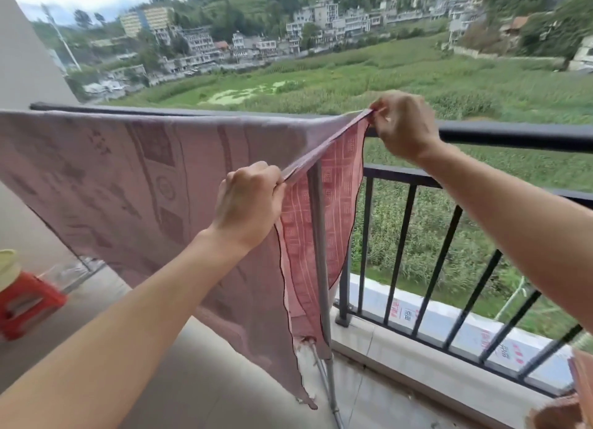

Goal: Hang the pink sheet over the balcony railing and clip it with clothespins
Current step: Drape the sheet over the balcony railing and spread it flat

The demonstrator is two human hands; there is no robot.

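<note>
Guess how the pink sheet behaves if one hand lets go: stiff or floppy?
Probably floppy: the pink sheet stays taut only between the left hand and right hand, and droops in folds elsewhere. It looks thin and light, since light shows through near the railing. A released edge would likely drop or slide off the smooth bar.

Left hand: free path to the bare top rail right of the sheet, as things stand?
Probably not right now. The left hand is pinching the pink sheet edge, and the right hand sits between it and the bare railing. It would have to let go first.
</note>
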